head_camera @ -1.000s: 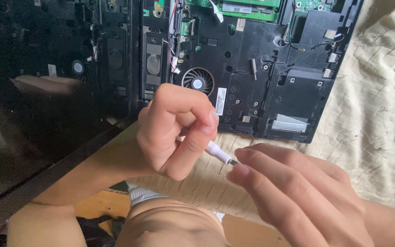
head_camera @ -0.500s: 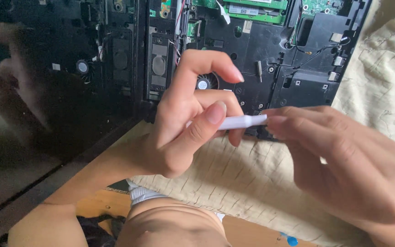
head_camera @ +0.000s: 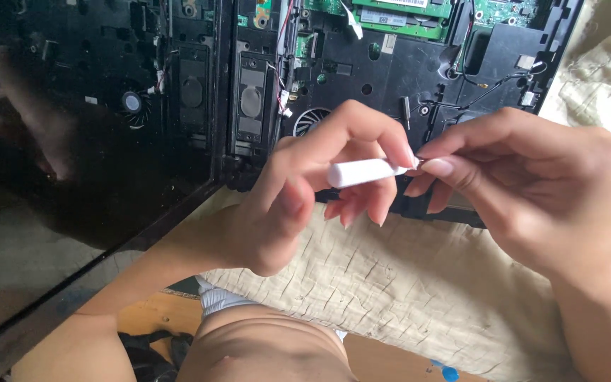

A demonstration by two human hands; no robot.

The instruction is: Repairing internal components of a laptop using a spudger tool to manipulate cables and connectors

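The left hand (head_camera: 305, 198) is curled nearly closed around a short white tool (head_camera: 359, 172), thumb and forefinger clamping its barrel while the other fingers fold under it. The right hand (head_camera: 532, 191) meets it from the other side, thumb and forefinger pinched tight on the tool's tip (head_camera: 414, 164), the remaining fingers loosely bent; whether something small sits between those fingertips is too fine to tell. Working on the tip goes best, I judge, with the barrel kept level and steady in the left grip and the right pinch kept small and straight along the tool's axis, close above the cloth so nothing dropped rolls away. Just beyond both hands lies the opened laptop base (head_camera: 390, 78), its fan (head_camera: 309, 120) peeking out behind the left knuckles, green boards (head_camera: 397, 10) farther off. Below the hands spreads a cream cloth (head_camera: 404, 283); off past the left wrist stands the dark screen (head_camera: 72, 141).
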